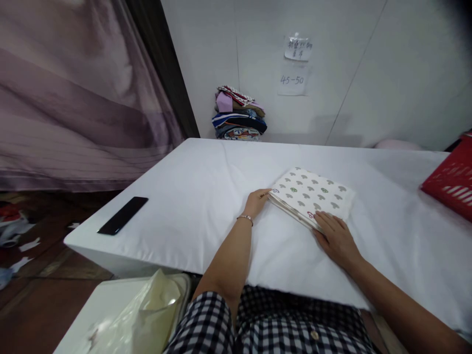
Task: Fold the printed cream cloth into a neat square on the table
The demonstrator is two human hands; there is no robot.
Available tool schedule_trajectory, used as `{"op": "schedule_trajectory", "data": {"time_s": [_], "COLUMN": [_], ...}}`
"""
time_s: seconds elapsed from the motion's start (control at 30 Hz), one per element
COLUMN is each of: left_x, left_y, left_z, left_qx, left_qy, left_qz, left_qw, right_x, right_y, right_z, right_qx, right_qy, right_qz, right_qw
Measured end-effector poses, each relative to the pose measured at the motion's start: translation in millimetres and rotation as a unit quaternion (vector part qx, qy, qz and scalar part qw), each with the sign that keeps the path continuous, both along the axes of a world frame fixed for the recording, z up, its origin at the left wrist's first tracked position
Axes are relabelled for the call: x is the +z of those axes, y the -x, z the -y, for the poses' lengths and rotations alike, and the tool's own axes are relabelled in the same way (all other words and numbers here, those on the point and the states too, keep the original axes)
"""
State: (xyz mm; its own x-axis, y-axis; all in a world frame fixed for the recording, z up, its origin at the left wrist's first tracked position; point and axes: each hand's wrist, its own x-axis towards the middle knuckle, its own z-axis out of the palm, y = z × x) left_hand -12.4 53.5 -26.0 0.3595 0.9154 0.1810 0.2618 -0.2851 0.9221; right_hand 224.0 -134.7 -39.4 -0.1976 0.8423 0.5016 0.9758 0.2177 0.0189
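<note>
A folded white cloth point(311, 194) printed with small grey and green shapes lies on the white table point(191, 196). My left hand point(256, 201) rests at the cloth's left corner, fingertips touching its edge, fingers stretched out. My right hand point(335, 236) lies flat on the table at the cloth's near corner, fingers extended onto its edge. Neither hand grips the cloth.
A black phone point(123, 215) lies near the table's left edge. A stack of folded clothes point(239, 115) sits against the back wall. A red basket point(452, 179) stands at the right. A white bin with a plastic bag point(147, 309) is below left.
</note>
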Motion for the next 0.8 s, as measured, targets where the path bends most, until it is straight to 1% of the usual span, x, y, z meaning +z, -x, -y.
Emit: {"op": "schedule_trajectory", "data": {"time_s": [0.2, 0.33, 0.5, 0.6, 0.7, 0.8], "left_x": [-0.8, -2.5, -0.1, 0.0, -2.1, -3.8], "left_y": [-1.6, -2.4, -2.4, -3.4, -5.3, -7.3], "left_z": [-0.2, -2.5, -4.1, -3.5, -3.2, -4.2], "left_qx": [0.011, 0.016, 0.018, 0.007, -0.015, -0.03], "left_qy": [-0.002, -0.017, -0.073, -0.093, -0.11, -0.098], "left_qz": [-0.005, -0.017, -0.072, -0.088, -0.067, -0.066], "left_qw": [1.0, 1.0, 0.995, 0.992, 0.992, 0.993], "right_x": [1.3, 11.9, 24.8, 29.3, 34.0, 37.4], "right_y": [0.6, 3.8, 16.8, 23.9, 28.6, 31.7], "right_z": [0.7, -1.2, -11.1, -20.7, -30.8, -39.0], "right_qx": [-0.001, -0.007, -0.006, -0.001, 0.008, 0.003], "right_qy": [0.014, 0.046, 0.056, 0.059, 0.074, 0.086], "right_qz": [0.0, -0.002, 0.003, 0.005, 0.0, 0.009], "right_qw": [1.0, 0.999, 0.998, 0.998, 0.997, 0.996]}}
